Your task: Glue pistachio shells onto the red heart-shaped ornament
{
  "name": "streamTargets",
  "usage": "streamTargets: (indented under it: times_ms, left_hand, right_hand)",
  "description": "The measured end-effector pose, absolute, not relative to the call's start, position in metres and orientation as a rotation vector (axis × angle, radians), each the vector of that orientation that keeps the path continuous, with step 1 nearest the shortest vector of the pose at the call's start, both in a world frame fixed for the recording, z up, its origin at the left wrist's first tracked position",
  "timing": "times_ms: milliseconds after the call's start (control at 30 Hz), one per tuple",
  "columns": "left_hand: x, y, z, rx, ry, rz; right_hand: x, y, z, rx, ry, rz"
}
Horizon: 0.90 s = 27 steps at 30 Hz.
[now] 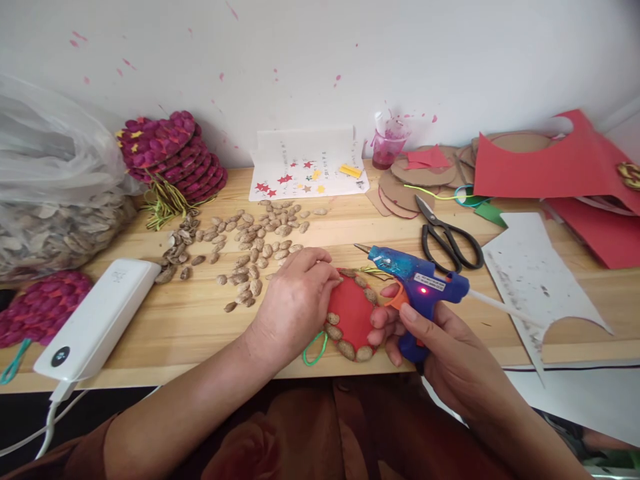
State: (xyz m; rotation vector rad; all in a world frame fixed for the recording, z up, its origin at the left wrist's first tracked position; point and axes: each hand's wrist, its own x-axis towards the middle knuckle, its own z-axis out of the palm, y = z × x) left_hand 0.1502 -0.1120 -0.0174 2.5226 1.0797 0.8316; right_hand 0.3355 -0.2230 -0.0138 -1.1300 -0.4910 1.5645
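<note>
Left hand [297, 290] hides part of red disc [350, 310]. Plastic bag [50, 157] cropped at left edge, red paper [530, 167] at right. White sheet [273, 150]: writing too small to read.

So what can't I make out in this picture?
In the head view:
Red disc, upper-left rim: hidden by the left hand.
Glue gun, grip: partly covered by the right hand.
Star-strewn sheet, writing: too small to read.
Plastic bag: cut off by the picture's left edge.
</note>
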Motion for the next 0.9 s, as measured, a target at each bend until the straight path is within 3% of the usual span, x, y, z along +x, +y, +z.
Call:
streamTargets:
  times_ms: [900]
  left_hand:
    - [0.1452, -0.1109, -0.0180, 2.530, 1.024, 0.836]
  right_hand:
    - [0.3330, -0.2222, -0.0109, -1.175, -0.501, 1.505]
